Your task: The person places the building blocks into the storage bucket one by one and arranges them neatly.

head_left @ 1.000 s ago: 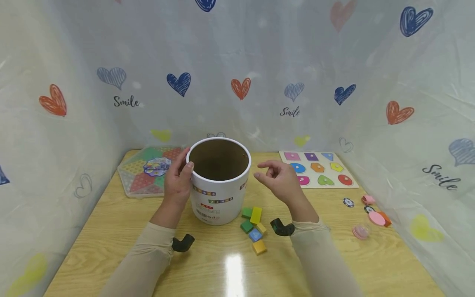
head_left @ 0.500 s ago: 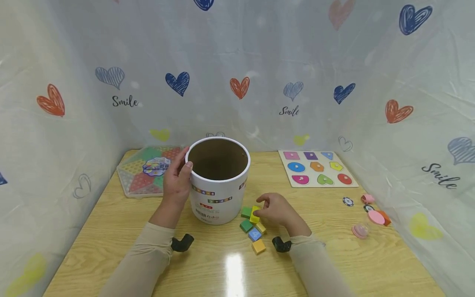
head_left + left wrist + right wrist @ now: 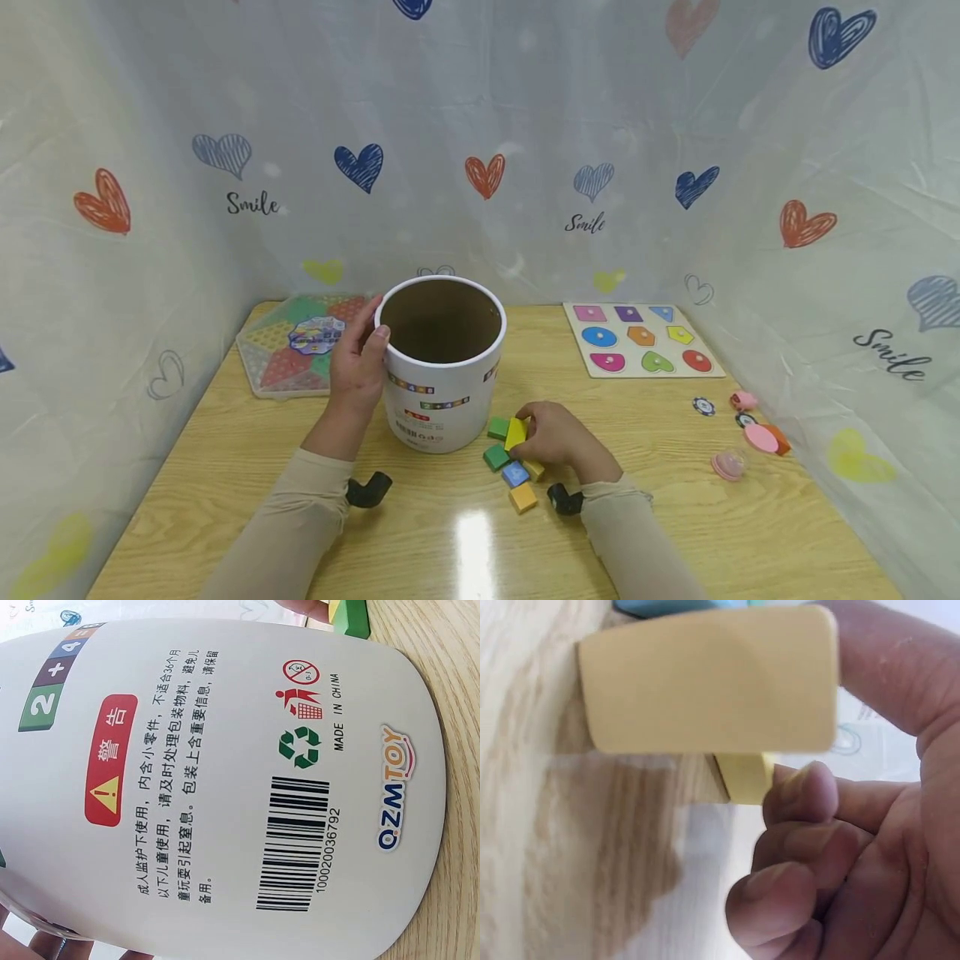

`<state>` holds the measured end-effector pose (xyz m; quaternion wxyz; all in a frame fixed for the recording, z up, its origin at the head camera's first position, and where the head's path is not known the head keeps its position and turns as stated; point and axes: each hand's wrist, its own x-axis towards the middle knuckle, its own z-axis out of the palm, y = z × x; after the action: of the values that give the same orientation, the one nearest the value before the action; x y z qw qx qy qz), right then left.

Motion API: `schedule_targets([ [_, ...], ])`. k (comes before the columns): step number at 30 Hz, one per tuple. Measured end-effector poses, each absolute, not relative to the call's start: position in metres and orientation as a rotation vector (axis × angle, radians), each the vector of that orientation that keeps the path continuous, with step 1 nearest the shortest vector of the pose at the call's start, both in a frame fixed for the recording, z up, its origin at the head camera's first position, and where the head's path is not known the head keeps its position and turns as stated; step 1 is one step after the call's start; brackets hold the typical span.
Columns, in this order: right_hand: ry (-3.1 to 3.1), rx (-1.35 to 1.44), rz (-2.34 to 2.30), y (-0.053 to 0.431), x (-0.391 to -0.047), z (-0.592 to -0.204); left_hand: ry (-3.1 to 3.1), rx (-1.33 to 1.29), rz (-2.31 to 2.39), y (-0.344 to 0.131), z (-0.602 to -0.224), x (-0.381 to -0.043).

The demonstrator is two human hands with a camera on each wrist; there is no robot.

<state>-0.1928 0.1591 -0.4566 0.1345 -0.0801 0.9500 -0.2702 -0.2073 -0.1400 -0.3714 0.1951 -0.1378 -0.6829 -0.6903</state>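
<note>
A tall white bucket (image 3: 438, 400) with printed labels stands upright on the table; its dark inside faces up. My left hand (image 3: 357, 367) holds it at the left of the rim, thumb at the edge. Close-up print and a barcode on the bucket wall (image 3: 225, 765) fill the left wrist view. To its right, my right hand (image 3: 558, 437) pinches a yellow block (image 3: 516, 434) between index finger and thumb. Around it lie green blocks (image 3: 496, 457), a blue block (image 3: 515, 474) and an orange block (image 3: 523, 499). A tan block (image 3: 709, 682) looms in the right wrist view, partly hiding the yellow one.
Behind the left hand lies a hexagonal clear case (image 3: 288, 358) of coloured pieces. A shape puzzle board (image 3: 637, 367) sits at the back right. Small pink toys (image 3: 761, 440) and a poker chip (image 3: 703, 407) lie along the right edge. A heart-patterned curtain (image 3: 420, 217) encloses the table.
My right hand has come down from beside the bucket's rim to the blocks and taken hold of the yellow one, which now tilts slightly. The left hand and bucket stay put.
</note>
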Motion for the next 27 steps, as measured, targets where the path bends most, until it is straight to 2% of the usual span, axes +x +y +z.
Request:
schedule_targets([
  [7, 2.847, -0.146, -0.786, 0.157, -0.192, -0.459, -1.921, -0.378, -1.938, -0.140, -0.371, -0.207],
  [11, 2.946, -0.079, -0.873, 0.159, -0.193, -0.448, -1.932, -0.370, -1.941, -0.140, -0.371, -0.207],
  [15, 3.033, -0.122, -1.189, 0.161, -0.194, -0.410, -1.937, -0.375, -1.938, -0.140, -0.372, -0.207],
  [21, 3.068, -0.442, -1.636, 0.143, -0.192, -0.339, -1.934, -0.364, -1.931, -0.143, -0.384, -0.220],
  [27, 3.069, -0.523, -1.614, 0.118, -0.195, -0.315, -1.951, -0.319, -1.922, -0.144, -0.397, -0.230],
])
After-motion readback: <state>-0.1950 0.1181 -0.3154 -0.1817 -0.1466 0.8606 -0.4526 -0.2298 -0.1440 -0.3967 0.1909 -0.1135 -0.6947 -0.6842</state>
